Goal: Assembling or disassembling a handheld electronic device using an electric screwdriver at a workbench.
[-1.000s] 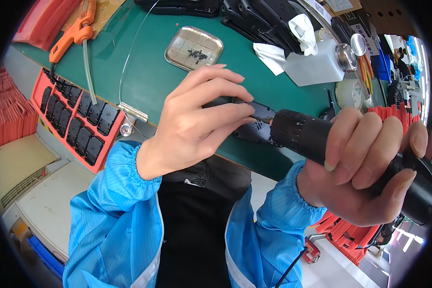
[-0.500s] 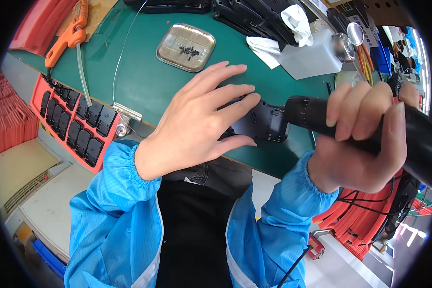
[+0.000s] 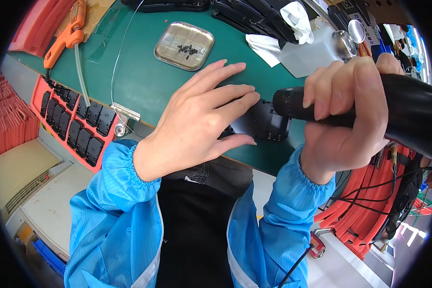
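Observation:
My left hand (image 3: 197,115) lies over a black plastic housing (image 3: 258,117) on the green mat, fingers along its far side and thumb at its near edge, holding it down. Much of the housing is hidden under the hand. My right hand (image 3: 350,103) is wrapped round a black, cylindrical electric screwdriver (image 3: 408,98), which points left. Its front collar overlaps the right end of the housing in the picture; the bit cannot be made out. Beyond my left hand, a shallow metal tray (image 3: 199,32) holds a small heap of dark screws.
An orange glue gun (image 3: 62,50) lies at the far left, above a red tray (image 3: 39,89) of black parts. A metal clip (image 3: 125,114) with a wire sits at the mat's edge. Black housings (image 3: 254,19), white tissue (image 3: 264,48) and a translucent bottle (image 3: 307,53) stand at the back right.
My right hand has moved the screwdriver left and slightly away from me, bringing its collar over the housing's right end. My left hand stays almost still on the housing.

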A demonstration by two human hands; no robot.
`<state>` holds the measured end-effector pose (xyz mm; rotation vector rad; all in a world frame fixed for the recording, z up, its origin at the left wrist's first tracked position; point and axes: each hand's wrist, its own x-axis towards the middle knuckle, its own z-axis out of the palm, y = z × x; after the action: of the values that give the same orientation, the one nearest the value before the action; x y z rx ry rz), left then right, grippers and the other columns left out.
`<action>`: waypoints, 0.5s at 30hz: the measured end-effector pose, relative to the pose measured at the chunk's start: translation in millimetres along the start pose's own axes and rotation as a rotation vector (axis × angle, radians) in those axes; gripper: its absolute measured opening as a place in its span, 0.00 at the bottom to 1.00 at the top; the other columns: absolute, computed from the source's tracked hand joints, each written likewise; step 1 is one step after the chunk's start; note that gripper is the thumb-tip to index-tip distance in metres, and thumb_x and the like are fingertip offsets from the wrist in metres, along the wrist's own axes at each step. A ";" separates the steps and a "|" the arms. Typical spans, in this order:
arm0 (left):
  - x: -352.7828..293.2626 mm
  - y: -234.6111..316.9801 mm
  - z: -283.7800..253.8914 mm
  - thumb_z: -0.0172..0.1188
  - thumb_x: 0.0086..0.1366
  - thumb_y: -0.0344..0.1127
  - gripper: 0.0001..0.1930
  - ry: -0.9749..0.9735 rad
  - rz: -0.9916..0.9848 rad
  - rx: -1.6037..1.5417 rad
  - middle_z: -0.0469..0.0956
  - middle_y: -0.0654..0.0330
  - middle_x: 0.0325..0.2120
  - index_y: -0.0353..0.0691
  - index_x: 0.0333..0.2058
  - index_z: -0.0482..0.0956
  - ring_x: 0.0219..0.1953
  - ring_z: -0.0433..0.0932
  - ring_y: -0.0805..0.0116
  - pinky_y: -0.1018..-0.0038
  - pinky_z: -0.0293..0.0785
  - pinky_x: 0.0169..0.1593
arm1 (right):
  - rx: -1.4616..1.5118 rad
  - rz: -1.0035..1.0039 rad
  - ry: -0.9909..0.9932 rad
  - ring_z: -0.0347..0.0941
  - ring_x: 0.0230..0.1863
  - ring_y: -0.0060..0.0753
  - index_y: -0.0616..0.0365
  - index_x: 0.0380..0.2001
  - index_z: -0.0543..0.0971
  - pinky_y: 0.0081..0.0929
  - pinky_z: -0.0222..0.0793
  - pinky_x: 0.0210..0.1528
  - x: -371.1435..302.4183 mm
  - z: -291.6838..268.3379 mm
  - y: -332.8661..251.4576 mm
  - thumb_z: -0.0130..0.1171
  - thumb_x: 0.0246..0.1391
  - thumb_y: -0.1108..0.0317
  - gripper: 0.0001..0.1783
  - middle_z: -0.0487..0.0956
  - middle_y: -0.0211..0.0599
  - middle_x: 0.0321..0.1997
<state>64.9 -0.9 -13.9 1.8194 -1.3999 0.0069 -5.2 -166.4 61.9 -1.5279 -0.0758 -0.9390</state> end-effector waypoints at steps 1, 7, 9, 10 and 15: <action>0.1 0.0 0.0 0.81 0.45 0.41 0.30 0.001 -0.001 0.004 0.82 0.54 0.50 0.36 0.48 0.84 0.65 0.73 0.48 0.51 0.67 0.70 | -0.122 -0.029 -0.005 0.61 0.15 0.23 0.62 0.44 0.68 0.27 0.63 0.23 1.1 1.0 -0.7 0.53 0.62 0.69 0.11 0.65 0.31 0.20; -0.5 -0.9 -1.3 0.80 0.45 0.41 0.31 0.003 0.007 -0.008 0.82 0.55 0.50 0.36 0.49 0.84 0.65 0.73 0.47 0.50 0.67 0.70 | -0.081 0.017 0.015 0.59 0.15 0.23 0.62 0.47 0.68 0.26 0.61 0.22 -0.2 1.2 -1.7 0.53 0.62 0.69 0.13 0.64 0.30 0.19; -1.8 -2.3 -2.2 0.80 0.45 0.42 0.32 -0.003 0.002 -0.020 0.82 0.55 0.51 0.37 0.51 0.83 0.65 0.73 0.46 0.47 0.67 0.69 | 0.012 0.032 -0.077 0.58 0.15 0.22 0.62 0.48 0.69 0.26 0.61 0.21 3.1 -2.7 -1.9 0.52 0.63 0.69 0.13 0.64 0.29 0.19; -2.9 -3.0 -1.8 0.80 0.45 0.42 0.32 0.007 -0.001 -0.012 0.82 0.55 0.51 0.37 0.51 0.83 0.65 0.73 0.46 0.47 0.67 0.69 | 0.019 0.028 -0.087 0.58 0.15 0.22 0.62 0.48 0.69 0.26 0.61 0.21 3.6 -4.2 -3.3 0.52 0.63 0.69 0.13 0.64 0.29 0.19; -5.3 -2.1 -1.5 0.80 0.43 0.39 0.36 0.009 0.002 -0.057 0.80 0.52 0.52 0.37 0.53 0.81 0.64 0.73 0.46 0.51 0.71 0.66 | 0.149 0.015 -0.150 0.57 0.17 0.22 0.62 0.47 0.72 0.27 0.62 0.25 14.3 -5.3 -12.0 0.51 0.63 0.68 0.12 0.62 0.27 0.19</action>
<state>65.3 4.3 -16.5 1.7691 -1.3818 -0.0231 -5.0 -174.9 79.3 -1.4567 -0.2364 -0.7884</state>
